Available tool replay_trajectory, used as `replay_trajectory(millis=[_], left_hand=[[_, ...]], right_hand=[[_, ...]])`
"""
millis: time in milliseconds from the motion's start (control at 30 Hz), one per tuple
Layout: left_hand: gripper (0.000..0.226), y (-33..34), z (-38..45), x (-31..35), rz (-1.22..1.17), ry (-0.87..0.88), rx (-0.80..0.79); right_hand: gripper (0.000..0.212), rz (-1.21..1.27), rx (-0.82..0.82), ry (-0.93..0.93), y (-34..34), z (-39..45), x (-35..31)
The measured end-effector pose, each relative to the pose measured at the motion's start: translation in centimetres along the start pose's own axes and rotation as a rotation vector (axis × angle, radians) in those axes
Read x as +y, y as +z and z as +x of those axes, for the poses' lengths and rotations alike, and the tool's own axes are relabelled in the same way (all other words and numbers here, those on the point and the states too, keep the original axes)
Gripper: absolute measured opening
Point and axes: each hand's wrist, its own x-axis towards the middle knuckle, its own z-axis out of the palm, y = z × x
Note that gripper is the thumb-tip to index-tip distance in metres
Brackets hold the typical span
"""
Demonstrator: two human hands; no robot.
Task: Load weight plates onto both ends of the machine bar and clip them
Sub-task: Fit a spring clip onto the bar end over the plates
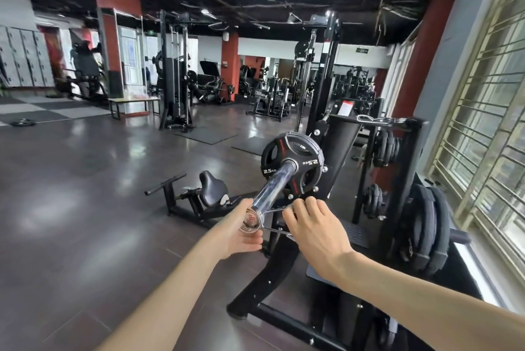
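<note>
A chrome bar sleeve (272,183) points toward me from the black machine. Black 2.5 kg plates (292,163) sit pushed up on its far end. A metal spring clip (254,217) circles the sleeve's near tip, its two wire handles sticking out to the right. My right hand (315,228) grips those handles, fingers curled over them. My left hand (241,234) cups the sleeve's end and the clip coil from below, thumb alongside the coil.
A plate rack (386,151) with several black plates stands behind the machine on the right, and big plates (429,225) lean by the window. A low seat machine (210,191) lies on the floor to the left. The machine's black base frame (272,288) runs below my arms.
</note>
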Motion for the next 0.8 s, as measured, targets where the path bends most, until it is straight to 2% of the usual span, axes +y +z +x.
replay_trajectory(millis=[100,233,333,467,533,667,800], left_hand=[[0.066,0.2,0.6,0.0,0.004,-0.006,-0.020],[0.076,-0.9,1.4,0.2,0.200,-0.002,0.001],[0.073,-1.7,2.5,0.3,0.124,0.040,-0.094],[0.062,-1.1,3.9,-0.3,-0.065,0.042,-0.183],[0.064,-1.4,4.6,-0.6,-0.146,0.021,-0.258],[0.067,-2.3,5.3,1.1,-0.040,-0.039,-0.349],[0.062,-2.6,5.2,1.8,0.013,-0.069,-0.373]], right_hand=[[0.058,-0.019,0.021,-0.009,0.7,0.2,0.0],[0.063,-0.056,0.053,-0.009,1.2,0.6,0.3],[0.057,-0.069,0.115,-0.021,1.4,0.6,0.3],[0.058,-0.128,0.171,-0.073,1.7,1.6,0.8],[0.062,-0.158,0.186,-0.099,2.1,2.2,1.4],[0.057,-0.149,0.162,-0.043,3.4,3.0,1.5],[0.065,-0.153,0.139,-0.013,3.7,3.1,1.4]])
